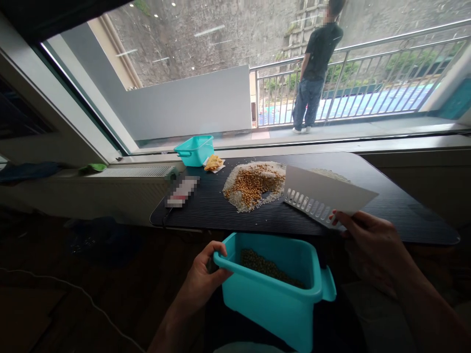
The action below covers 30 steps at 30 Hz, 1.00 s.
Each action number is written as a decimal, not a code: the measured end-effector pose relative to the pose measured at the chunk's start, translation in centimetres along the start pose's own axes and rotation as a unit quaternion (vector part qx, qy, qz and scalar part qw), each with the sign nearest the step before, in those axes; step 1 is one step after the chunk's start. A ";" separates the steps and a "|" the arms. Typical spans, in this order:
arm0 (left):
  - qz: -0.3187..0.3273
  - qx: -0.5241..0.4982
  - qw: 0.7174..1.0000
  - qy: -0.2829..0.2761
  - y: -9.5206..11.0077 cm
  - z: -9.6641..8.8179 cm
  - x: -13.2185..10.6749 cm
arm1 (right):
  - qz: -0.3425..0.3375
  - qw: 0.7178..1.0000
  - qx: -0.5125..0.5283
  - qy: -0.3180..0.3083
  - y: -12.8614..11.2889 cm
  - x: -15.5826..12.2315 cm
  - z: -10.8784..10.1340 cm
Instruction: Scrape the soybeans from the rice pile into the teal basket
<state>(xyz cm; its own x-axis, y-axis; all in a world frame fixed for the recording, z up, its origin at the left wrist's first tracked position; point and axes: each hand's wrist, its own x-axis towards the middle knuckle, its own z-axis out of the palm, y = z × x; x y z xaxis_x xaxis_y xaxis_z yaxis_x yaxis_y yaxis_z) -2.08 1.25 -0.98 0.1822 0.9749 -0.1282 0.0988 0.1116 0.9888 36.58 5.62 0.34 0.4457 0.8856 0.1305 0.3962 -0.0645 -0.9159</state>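
- Turquoise rectangular plastic tub [270,311], before the black worktop [209,208]: small dark-greenish grains [267,266] inside; left hand [202,274] grips its rim.
- Turquoise plastic box [196,156], worktop's far edge: contents hidden.
- Thin white sheet [324,191], slotted along one edge: pinched by the right hand [373,233] above the worktop, beside heaped golden and white grains [252,184].

Upper right, a person [319,56] stands beside a railing [337,86]; mid-left, a radiator [138,185]; lower left, a pale cable [89,298].

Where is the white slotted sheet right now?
In the head view, the white slotted sheet is right of centre, gripped in the right hand, just right of the grain pile on the dark table.
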 end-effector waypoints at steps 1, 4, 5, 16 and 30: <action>0.001 0.003 1.000 -0.007 -0.1 -0.1 0.1 | 0.002 1.000 0.000 0.007 0.0 0.5 -0.3; 0.003 0.015 1.000 -0.017 -0.2 -0.2 0.2 | 0.004 0.999 0.008 0.041 0.0 1.8 -0.9; 0.003 0.016 1.000 -0.011 -0.2 -0.1 0.2 | 0.004 0.999 0.009 0.051 0.0 2.1 -1.0; 0.001 0.002 1.000 0.004 0.4 0.3 -0.1 | -0.029 0.998 0.048 0.000 -0.1 2.3 2.1; 0.003 -0.008 1.000 -0.004 -0.2 0.3 0.0 | -0.037 0.996 -0.021 0.079 1.7 5.9 -1.4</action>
<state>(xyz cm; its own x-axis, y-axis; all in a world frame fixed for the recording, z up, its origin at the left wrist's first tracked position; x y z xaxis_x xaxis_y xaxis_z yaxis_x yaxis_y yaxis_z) -1.86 1.17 -1.21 0.1903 0.9740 -0.1231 0.0819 0.1092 0.9906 41.03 10.07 0.04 0.5336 0.8055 0.2580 0.4649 -0.0245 -0.8850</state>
